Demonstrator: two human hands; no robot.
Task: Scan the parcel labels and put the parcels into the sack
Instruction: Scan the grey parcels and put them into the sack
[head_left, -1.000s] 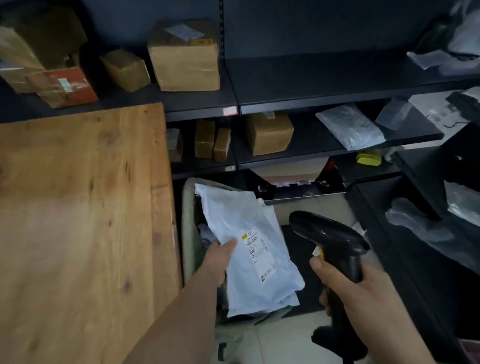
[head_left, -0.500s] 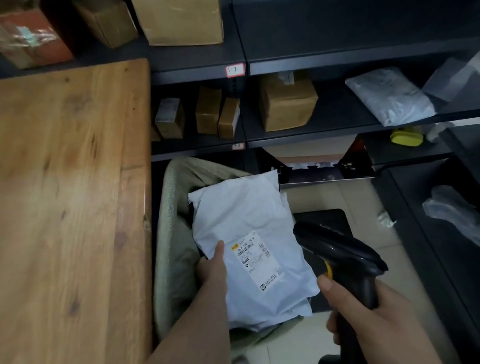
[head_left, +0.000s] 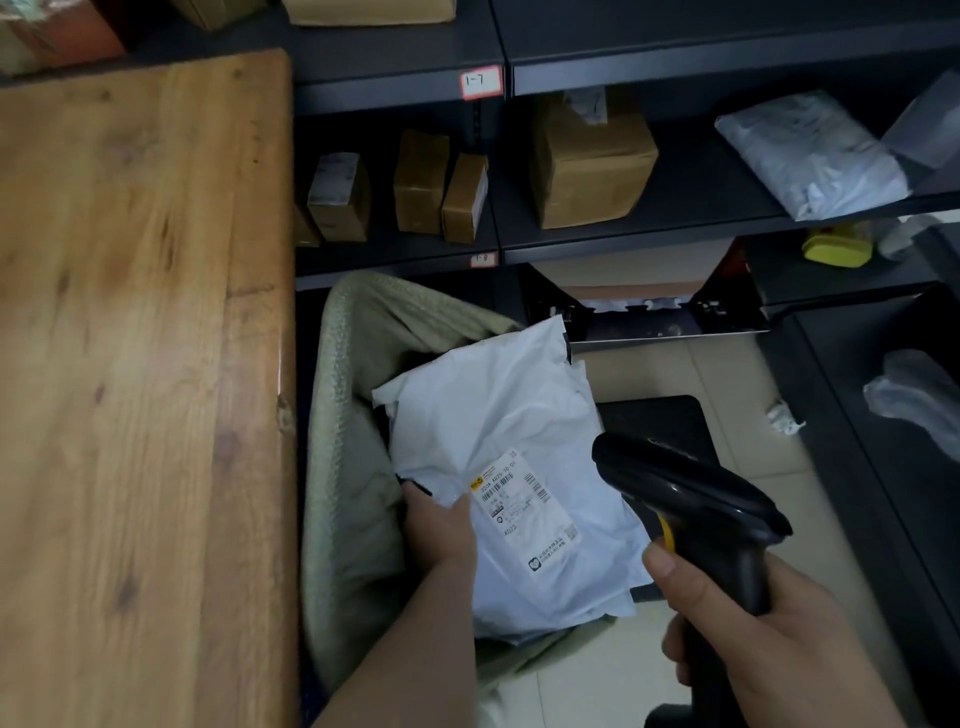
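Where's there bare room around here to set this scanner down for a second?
The wooden table, left of the sack: its visible top is bare. Also the shelf stretch between the large brown box and the grey bag. Crowded: the sack's mouth, filled by the white parcel your left hand grips.

Wooden table left; dark metal shelving behind; pale tiled floor; dim light

Dim indoor scene as we find it, dark shelves sunk in shadow, we note soft light on the desk and white parcel, slight blur, wide-angle bending at edges.
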